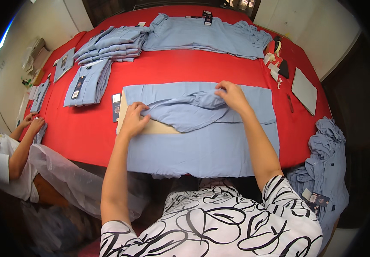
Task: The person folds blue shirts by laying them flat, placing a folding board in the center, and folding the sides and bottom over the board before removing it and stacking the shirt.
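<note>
Black-and-white patterned top point(219, 218) sits nearest, at six o'clock; beyond it a blue garment point(193, 150) lies spread on the red table point(172, 68). The fold, I'd judge, wants the tan card point(162, 128) kept square, the cloth drawn level and creases smoothed outward. The right hand point(233, 96) appears to pinch the bunched flap point(185, 113), at eight o'clock from it and three from the half-curled left hand point(134, 120) (whether that one grips, I cannot tell).

A shirt point(193, 154) lies on the table point(185, 66); a folded stack point(112, 45) behind-left; a garment heap point(328, 167) right.
</note>
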{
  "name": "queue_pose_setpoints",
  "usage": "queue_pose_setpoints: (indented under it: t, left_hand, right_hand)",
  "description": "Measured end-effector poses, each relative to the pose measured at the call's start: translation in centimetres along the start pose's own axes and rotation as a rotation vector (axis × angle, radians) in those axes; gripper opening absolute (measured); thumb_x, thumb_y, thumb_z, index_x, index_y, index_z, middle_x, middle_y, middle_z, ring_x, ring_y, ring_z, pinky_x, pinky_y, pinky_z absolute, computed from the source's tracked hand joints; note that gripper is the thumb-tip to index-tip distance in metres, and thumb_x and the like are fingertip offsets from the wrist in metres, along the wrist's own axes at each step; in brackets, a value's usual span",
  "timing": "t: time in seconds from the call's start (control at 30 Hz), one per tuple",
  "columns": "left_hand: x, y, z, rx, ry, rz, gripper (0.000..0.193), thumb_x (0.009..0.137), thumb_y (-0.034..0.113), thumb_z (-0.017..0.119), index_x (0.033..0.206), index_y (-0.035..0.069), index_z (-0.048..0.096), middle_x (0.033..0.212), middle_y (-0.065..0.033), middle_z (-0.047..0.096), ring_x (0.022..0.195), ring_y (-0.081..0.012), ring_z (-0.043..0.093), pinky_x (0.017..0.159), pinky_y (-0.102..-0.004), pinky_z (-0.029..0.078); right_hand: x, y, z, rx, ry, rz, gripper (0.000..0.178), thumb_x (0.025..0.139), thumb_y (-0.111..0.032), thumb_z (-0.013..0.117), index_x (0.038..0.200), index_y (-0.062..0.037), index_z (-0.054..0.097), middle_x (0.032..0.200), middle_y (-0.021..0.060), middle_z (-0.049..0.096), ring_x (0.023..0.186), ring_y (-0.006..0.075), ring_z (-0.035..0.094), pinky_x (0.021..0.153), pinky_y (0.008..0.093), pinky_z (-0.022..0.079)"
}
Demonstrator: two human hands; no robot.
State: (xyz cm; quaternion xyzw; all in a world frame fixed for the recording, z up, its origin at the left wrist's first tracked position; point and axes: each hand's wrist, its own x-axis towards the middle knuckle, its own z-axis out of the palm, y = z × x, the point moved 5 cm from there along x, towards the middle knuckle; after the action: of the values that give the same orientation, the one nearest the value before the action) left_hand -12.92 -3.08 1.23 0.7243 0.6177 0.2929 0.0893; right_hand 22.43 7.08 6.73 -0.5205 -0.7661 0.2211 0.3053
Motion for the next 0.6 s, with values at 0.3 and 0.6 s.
queue_pose_setpoints:
  t: [0.3, 0.6]
  left_hand:
    - [-1.5, 1.4, 2.1, 0.043, 0.245, -0.075, 0.047, 0.075, 0.032, 0.078, 0.109, 0.006, 0.059, 0.116, -0.0114, 0.055, 0.111, -0.0344, 0.050, 0.110, -0.0516, 0.030]
    - [-1.7, 1.4, 2.0, 0.056, 0.272, -0.094, 0.047, 0.074, 0.031, 0.079, 0.109, 0.006, 0.059, 0.116, -0.0107, 0.055, 0.113, -0.0329, 0.050, 0.112, -0.0499, 0.030]
  right_hand:
    - [-4.8, 1.8, 5.8, -0.311, 0.295, -0.379, 0.021, 0.082, -0.011, 0.066, 0.104, -0.0101, 0.067, 0.112, 0.0049, 0.064, 0.104, 0.0263, 0.054, 0.090, 0.0431, 0.039]
    - [-6.0, 0.5, 2.9, -0.325, 0.286, -0.227, 0.037, 0.074, -0.019, 0.075, 0.109, -0.0127, 0.066, 0.108, 0.0038, 0.060, 0.108, 0.0286, 0.048, 0.092, 0.0448, 0.035]
